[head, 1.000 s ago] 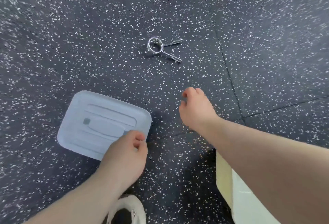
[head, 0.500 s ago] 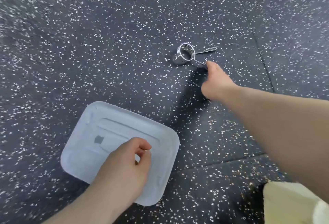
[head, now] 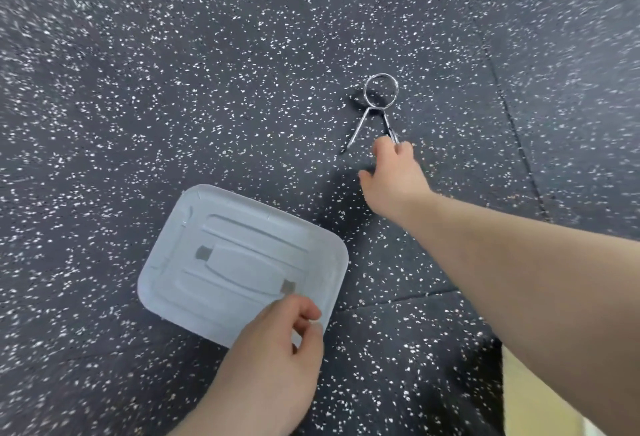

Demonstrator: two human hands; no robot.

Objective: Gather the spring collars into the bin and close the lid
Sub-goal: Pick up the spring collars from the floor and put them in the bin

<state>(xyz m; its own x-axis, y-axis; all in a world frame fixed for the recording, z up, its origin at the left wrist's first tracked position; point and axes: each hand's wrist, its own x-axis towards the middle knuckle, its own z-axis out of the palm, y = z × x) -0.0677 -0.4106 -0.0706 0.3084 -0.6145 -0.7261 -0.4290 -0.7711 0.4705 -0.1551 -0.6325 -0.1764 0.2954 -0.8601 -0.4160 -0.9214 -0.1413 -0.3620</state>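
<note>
A chrome spring collar [head: 380, 92] with two long handles stands lifted off the dark speckled floor, its ring up and away from me. My right hand [head: 393, 176] pinches the end of its right handle; the left handle hangs free. A pale blue-grey bin lid [head: 239, 262] lies flat on the floor at lower left. My left hand [head: 273, 363] hovers over the lid's near right corner, fingers curled with thumb and forefinger close together, holding nothing that I can see. The bin itself is not in view.
The floor is black rubber tile with white flecks; seams [head: 512, 130] run at the right and across below my right forearm. A pale yellow-white object [head: 533, 401] shows at the bottom right corner, partly hidden by my arm.
My right hand reached the collar, took hold of one handle and turned it so the handles point toward me. The view shifted; my left hand stayed over the lid.
</note>
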